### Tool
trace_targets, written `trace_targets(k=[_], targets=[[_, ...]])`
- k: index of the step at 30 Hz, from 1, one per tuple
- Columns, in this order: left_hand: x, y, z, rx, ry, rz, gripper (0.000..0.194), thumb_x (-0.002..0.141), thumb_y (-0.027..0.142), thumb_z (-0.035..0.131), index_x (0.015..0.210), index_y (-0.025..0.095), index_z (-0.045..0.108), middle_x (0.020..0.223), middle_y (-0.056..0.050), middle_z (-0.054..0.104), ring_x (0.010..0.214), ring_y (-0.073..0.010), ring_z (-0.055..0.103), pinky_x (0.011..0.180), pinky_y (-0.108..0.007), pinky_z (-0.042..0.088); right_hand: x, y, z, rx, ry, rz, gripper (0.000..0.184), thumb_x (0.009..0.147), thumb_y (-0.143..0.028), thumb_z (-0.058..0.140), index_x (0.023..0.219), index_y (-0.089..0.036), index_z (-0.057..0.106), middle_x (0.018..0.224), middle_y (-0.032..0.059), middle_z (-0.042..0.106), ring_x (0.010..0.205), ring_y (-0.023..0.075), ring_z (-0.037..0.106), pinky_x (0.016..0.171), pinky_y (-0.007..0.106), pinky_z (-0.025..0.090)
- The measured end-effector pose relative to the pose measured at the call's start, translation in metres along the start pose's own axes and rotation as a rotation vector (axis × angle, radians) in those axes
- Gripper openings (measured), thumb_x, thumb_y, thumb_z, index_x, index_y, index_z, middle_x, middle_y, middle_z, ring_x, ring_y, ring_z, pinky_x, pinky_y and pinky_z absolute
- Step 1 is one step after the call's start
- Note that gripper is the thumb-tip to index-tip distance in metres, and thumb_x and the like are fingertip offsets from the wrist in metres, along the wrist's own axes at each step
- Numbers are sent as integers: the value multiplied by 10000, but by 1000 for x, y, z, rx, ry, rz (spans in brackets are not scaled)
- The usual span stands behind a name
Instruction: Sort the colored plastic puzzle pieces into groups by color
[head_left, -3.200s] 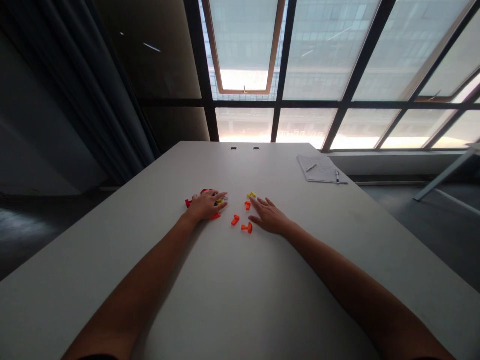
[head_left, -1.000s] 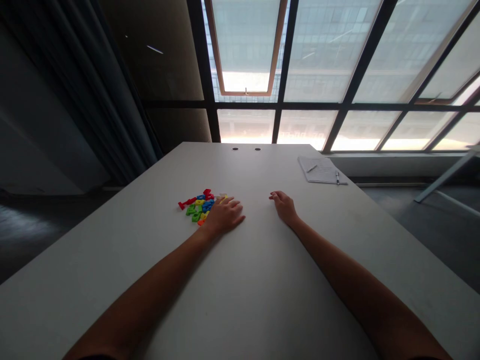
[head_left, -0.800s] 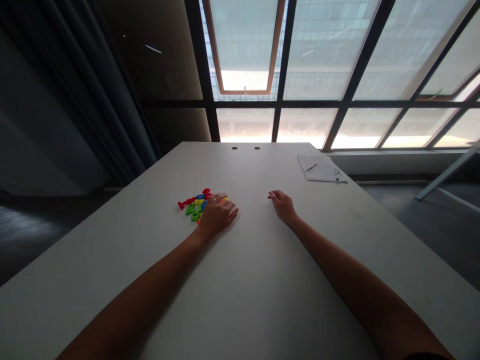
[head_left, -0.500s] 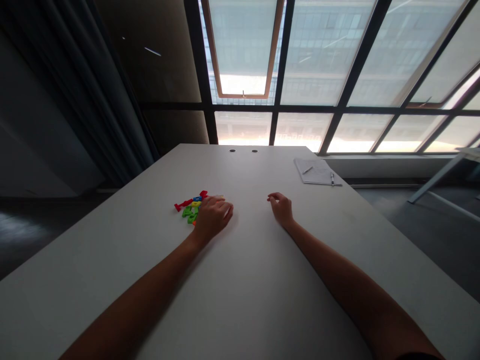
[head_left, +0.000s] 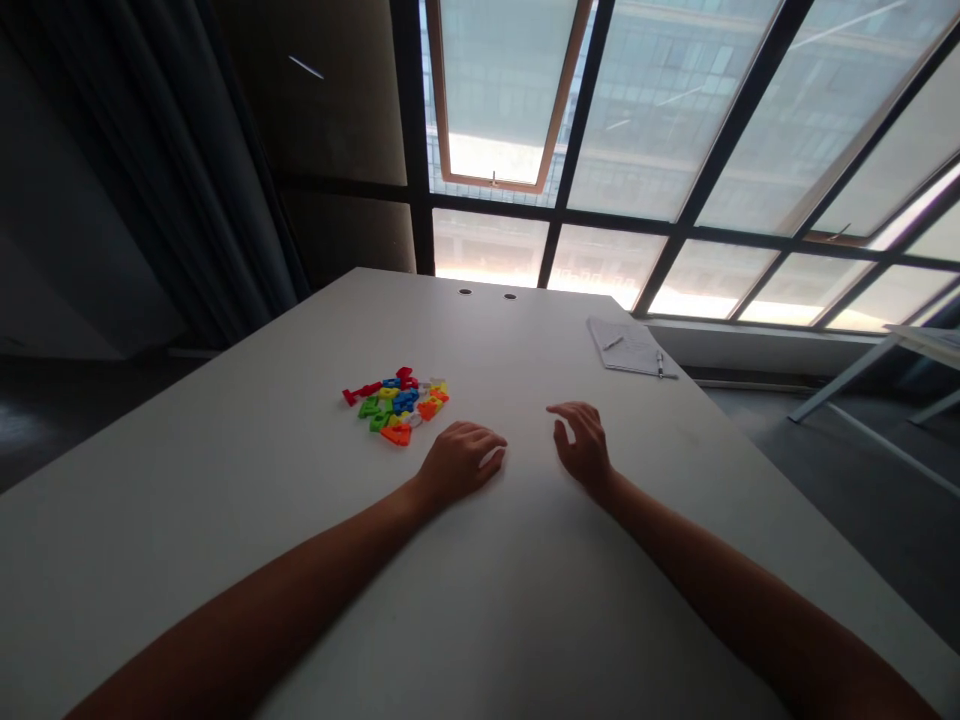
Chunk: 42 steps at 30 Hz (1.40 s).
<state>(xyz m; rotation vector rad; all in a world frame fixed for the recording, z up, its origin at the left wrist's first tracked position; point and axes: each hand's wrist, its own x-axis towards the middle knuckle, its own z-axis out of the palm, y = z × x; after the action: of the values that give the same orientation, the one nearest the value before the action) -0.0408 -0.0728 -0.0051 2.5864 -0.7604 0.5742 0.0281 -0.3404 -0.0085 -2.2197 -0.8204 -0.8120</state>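
A loose pile of small plastic pieces (head_left: 405,400) in red, blue, green, yellow and orange lies on the white table (head_left: 330,580), left of centre. Some look like letter shapes, though they are too small to read. Just right of and nearer than the pile, my left hand (head_left: 461,460) is low over the table, its thumb a little apart from the fingers and nothing visible in it. Facing it from the right is my right hand (head_left: 585,445), thumb and forefinger parted, also with nothing visible between them.
Toward the back right lie sheets of paper (head_left: 630,345) with a pen (head_left: 661,364) on them. Two round cable holes (head_left: 465,292) sit near the far edge. Beyond stand large windows, a dark curtain (head_left: 225,200) at left, and another table (head_left: 930,345) at right.
My left hand has moved off the pile, rightward and toward me, uncovering more pieces. My right hand has come slightly nearer and its thumb and forefinger have spread. The head view has tilted.
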Motion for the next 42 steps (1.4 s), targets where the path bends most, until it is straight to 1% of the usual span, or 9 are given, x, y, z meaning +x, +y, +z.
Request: trace_targets(k=[3, 5, 9, 12, 15, 18, 23, 36, 42], targets=[[-1, 1, -2, -6, -3, -20, 260, 1021, 349, 577, 1137, 255, 789, 1146, -59, 822, 1098, -257, 746, 1022, -448, 541, -21, -11, 0, -1, -206, -61, 381, 1055, -317, 435, 1287, -254, 730, 1242, 107, 770, 1213, 299, 677, 1145, 535, 460], [-2, 0, -5, -8, -2, -29, 268, 1019, 358, 577, 1152, 257, 786, 1171, -61, 818, 1123, -259, 744, 1038, -450, 542, -24, -15, -1, -16, -262, -76, 427, 1063, -341, 429, 1400, -253, 678, 1360, 114, 726, 1323, 307, 626, 1184, 552, 435], [-5, -4, -9, 2, -21, -10, 376, 1015, 418, 588, 1320, 247, 726, 1328, -78, 767, 1265, -272, 693, 1132, -460, 507, -18, -20, -2, -100, -343, -119, 670, 1055, -506, 484, 1626, -158, 447, 1665, 178, 453, 1574, 343, 375, 1300, 591, 275], [-6, -7, -8, 40, -78, 8, 641, 1014, 528, 584, 1566, 206, 533, 1590, -135, 574, 1476, -305, 532, 1261, -499, 394, -16, -24, -5, -149, -464, -152, 919, 1020, -649, 526, 1708, -104, 252, 1759, 211, 227, 1652, 375, 153, 1337, 630, 122], [-6, -11, -4, 64, -170, 49, 857, 1004, 651, 551, 1680, 167, 342, 1727, -185, 350, 1603, -328, 338, 1322, -532, 282, -15, -28, -8, -160, -513, -160, 1045, 987, -734, 536, 1733, -113, 149, 1776, 202, 133, 1660, 390, 63, 1339, 648, 50], [-7, -15, 2, 97, -222, 42, 983, 983, 755, 496, 1703, 125, 269, 1755, -218, 251, 1641, -346, 227, 1337, -548, 219, -18, -25, -6, -161, -557, -143, 1093, 959, -796, 526, 1729, -104, 176, 1774, 201, 132, 1657, 399, 63, 1343, 630, 38], [-9, -22, 13, 140, -363, -19, 1013, 963, 843, 407, 1689, 141, 334, 1731, -211, 315, 1629, -351, 265, 1334, -548, 174, -30, -11, 8, -114, -699, -50, 1085, 936, -876, 456, 1703, -123, 308, 1741, 198, 257, 1636, 403, 190, 1341, 589, 134], [-11, -24, 16, 157, -343, -3, 994, 971, 842, 384, 1688, 155, 349, 1730, -183, 336, 1629, -343, 267, 1336, -540, 144, -29, -12, 8, -136, -711, -35, 1094, 934, -896, 427, 1692, -113, 337, 1732, 206, 268, 1637, 385, 205, 1342, 572, 136], [-9, -23, 14, 131, -375, -16, 1015, 967, 858, 352, 1690, 145, 341, 1736, -188, 313, 1626, -329, 282, 1335, -502, 150, -30, -11, 8, -123, -703, -38, 1077, 947, -883, 417, 1690, -108, 338, 1732, 215, 267, 1637, 386, 205, 1335, 585, 155]])
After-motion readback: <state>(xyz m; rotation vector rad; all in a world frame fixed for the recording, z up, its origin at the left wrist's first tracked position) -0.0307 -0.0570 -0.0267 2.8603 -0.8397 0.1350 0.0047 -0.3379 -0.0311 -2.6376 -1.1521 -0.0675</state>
